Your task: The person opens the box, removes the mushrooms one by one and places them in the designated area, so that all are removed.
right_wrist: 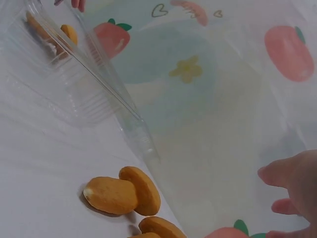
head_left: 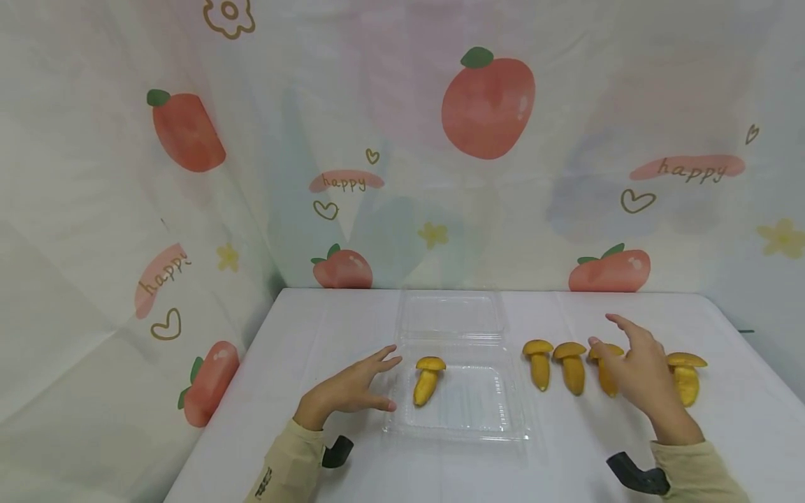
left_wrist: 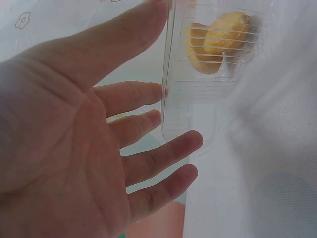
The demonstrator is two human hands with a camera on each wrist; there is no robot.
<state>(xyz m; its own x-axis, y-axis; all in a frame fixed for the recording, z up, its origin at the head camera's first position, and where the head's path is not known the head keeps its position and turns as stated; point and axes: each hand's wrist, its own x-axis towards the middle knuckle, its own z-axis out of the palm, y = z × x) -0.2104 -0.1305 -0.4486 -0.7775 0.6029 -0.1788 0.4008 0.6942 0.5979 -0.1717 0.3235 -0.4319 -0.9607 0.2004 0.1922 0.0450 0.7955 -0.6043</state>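
Observation:
A clear plastic clamshell box (head_left: 462, 426) lies with its lid (head_left: 451, 314) folded back, and one yellow mushroom (head_left: 426, 382) rests inside at the left. My left hand (head_left: 352, 388) is at the box's left edge, fingers spread and holding nothing; whether the fingertips touch the rim I cannot tell. My right hand (head_left: 644, 377) hovers over the row of mushrooms at the right, thumb and index finger apart. It partly covers one mushroom (head_left: 607, 381) in the head view. In the right wrist view a mushroom (right_wrist: 111, 195) lies on its side near the box.
Left of the right hand lie two more mushrooms, one nearest the box (head_left: 539, 367) and one beside it (head_left: 573, 370). Another mushroom (head_left: 687, 381) lies to the hand's right. A white table (head_left: 352, 321) carries everything, with a printed curtain (head_left: 402, 140) behind and at the left.

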